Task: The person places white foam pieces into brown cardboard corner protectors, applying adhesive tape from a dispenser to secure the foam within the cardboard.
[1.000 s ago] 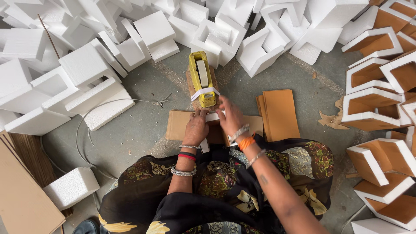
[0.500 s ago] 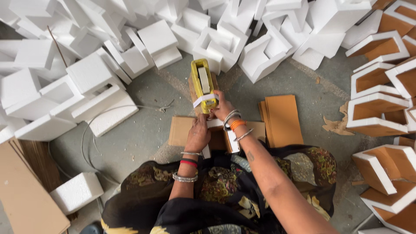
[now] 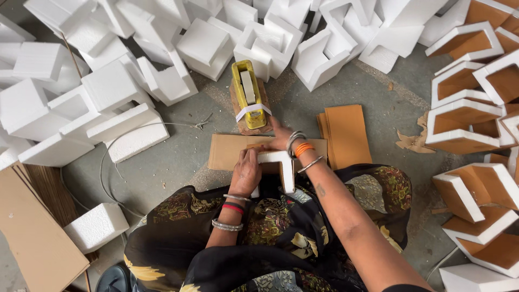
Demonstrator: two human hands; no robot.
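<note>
Low centre of frame, left hand (image 3: 246, 172) pressing down, fingers curled on the white foam corner piece (image 3: 280, 166) lying on a flat cardboard sheet (image 3: 230, 151); right hand (image 3: 278, 138) just above, fingers spread flat on the sheet, gripping nothing; yellow tape dispenser (image 3: 248, 94) standing beyond; stacked cardboard sheets (image 3: 346, 132) lying right; foam blocks (image 3: 205, 40) heaping across the upper frame.

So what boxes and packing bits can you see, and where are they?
Foam corner: white L-shape under the left hand.
Cardboard sheet: flat, brown, on the floor beneath.
Cardboard stack: brown, to the right.
Foam pieces: white, heaped at the top.
Lined corners: white and brown, far right.
</note>
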